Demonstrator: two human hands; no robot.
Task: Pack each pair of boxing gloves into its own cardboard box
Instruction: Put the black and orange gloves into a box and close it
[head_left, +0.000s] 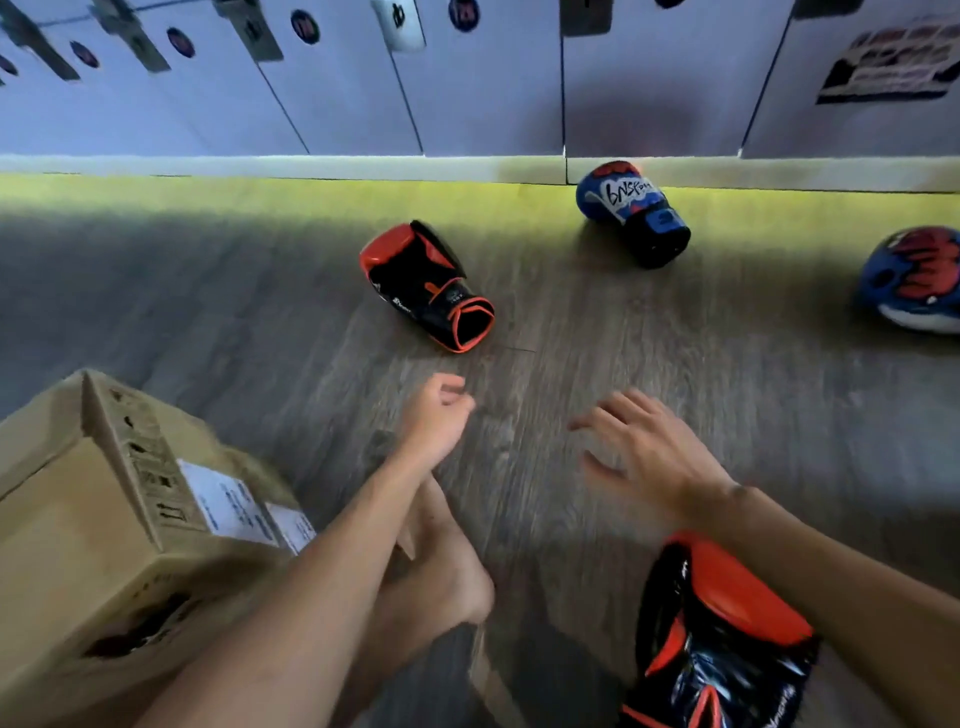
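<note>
**Two empty hands held out over a wooden floor, a boxing glove lying just ahead**

The view looks down from the wearer's head. Both bare arms stretch forward above the floor. The left hand (436, 415) is loosely curled and holds nothing. The right hand (652, 449) has its fingers spread wide, palm down, and is also empty.

Just ahead of the left hand lies an orange-and-black padded boxing glove (426, 283), on its side on the floor and apart from both hands. Its long axis runs on a slant. The padded fist end points away and to the left, and the open, orange-trimmed cuff points back towards the hands and to the right. The left hand is the nearer one, with the cuff close to its fingertips. The right hand is further off to the side. The cuff looks like the easiest part to grasp.

A second orange-and-black glove (722, 634), likely its partner, lies close to the person beneath the right forearm. A brown cardboard box (104, 519) with white labels sits at the near left; whether it is open cannot be told. A blue glove with red and white lettering (631, 213) lies by the locker base, and another blue glove (914, 280) is cut off at the right edge.

The grey-brown wood-grain floor (675, 364) also carries a bare foot (441, 566) between the arms. A row of pale lockers (493, 93) with round number badges lines the far side.
</note>
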